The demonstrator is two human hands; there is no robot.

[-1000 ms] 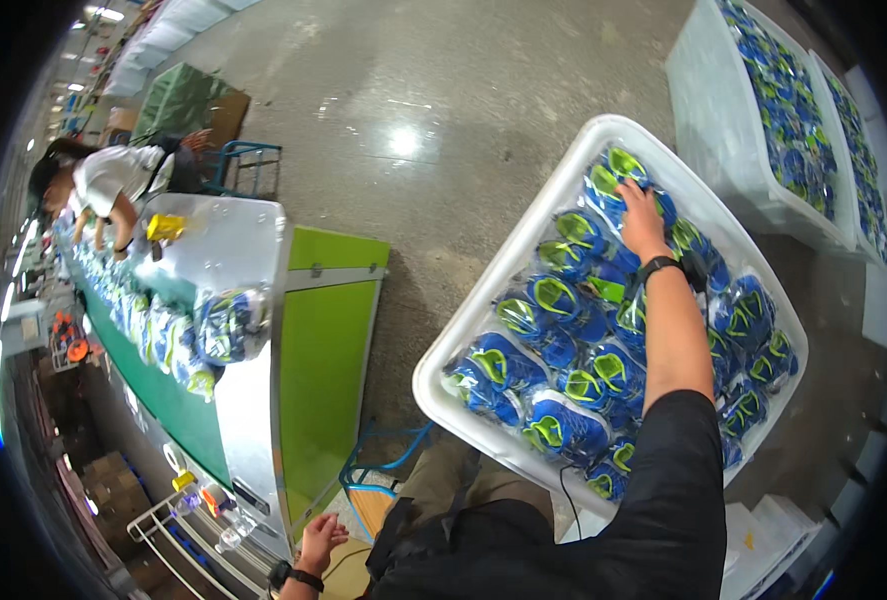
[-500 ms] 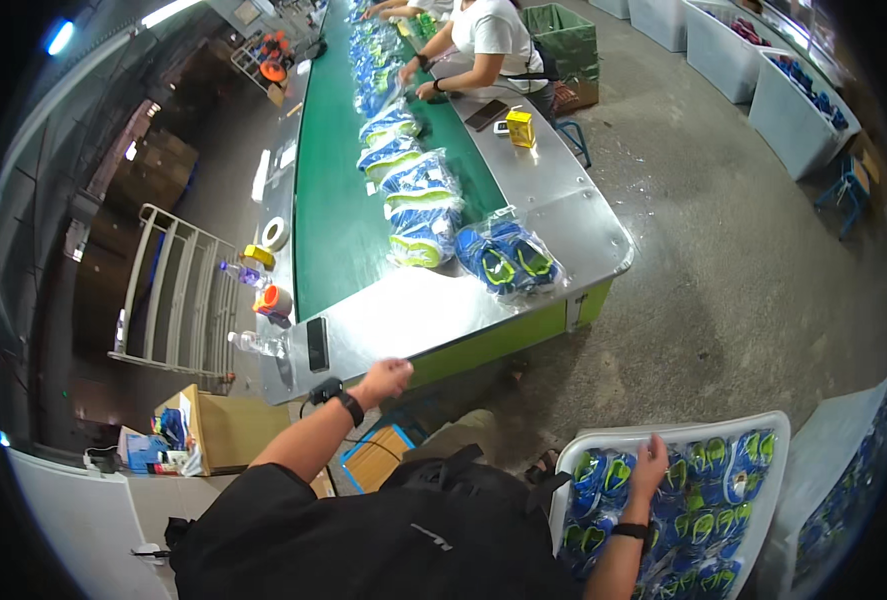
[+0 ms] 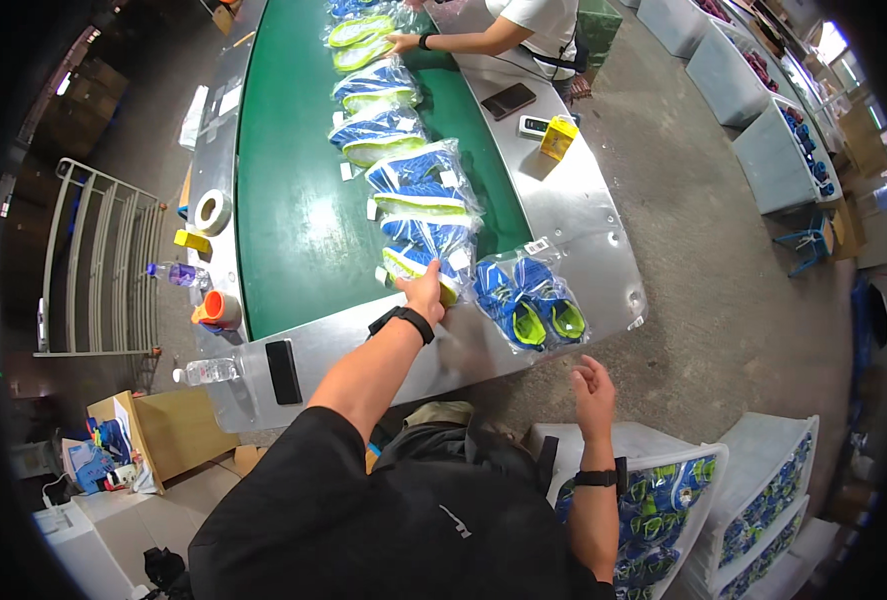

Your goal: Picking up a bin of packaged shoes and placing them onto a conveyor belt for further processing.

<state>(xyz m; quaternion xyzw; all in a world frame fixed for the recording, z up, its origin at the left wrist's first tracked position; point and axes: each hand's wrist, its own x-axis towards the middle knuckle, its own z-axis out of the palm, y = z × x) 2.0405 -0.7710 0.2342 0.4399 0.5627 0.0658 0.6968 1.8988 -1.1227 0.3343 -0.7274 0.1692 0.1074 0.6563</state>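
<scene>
My left hand [image 3: 425, 293] is at the near end of a row of blue-and-lime shoes in clear plastic bags. Its thumb and fingers close over the nearest bagged shoes [image 3: 403, 264]; some fingertips are hidden. To the right, another bagged pair of blue shoes [image 3: 528, 303] lies on the metal table end, lime insides showing. My right hand [image 3: 593, 395] hangs just off the table edge below that pair, empty, with loosely bent fingers apart. Below it stands a white bin [image 3: 715, 470] packed with similar bagged shoes.
The green conveyor belt [image 3: 293, 200] runs away from me. Along its left lie a tape roll [image 3: 213, 212], an orange cup [image 3: 221, 310], a bottle [image 3: 208, 371] and a phone [image 3: 283, 372]. A co-worker's hand [image 3: 401, 44] touches bagged shoes farther up. A yellow box [image 3: 559, 138] stands right.
My left hand has reached forward from the table's front edge onto the bagged shoes. My right hand has risen from over the bin to beside the table. The view has shifted closer to the belt.
</scene>
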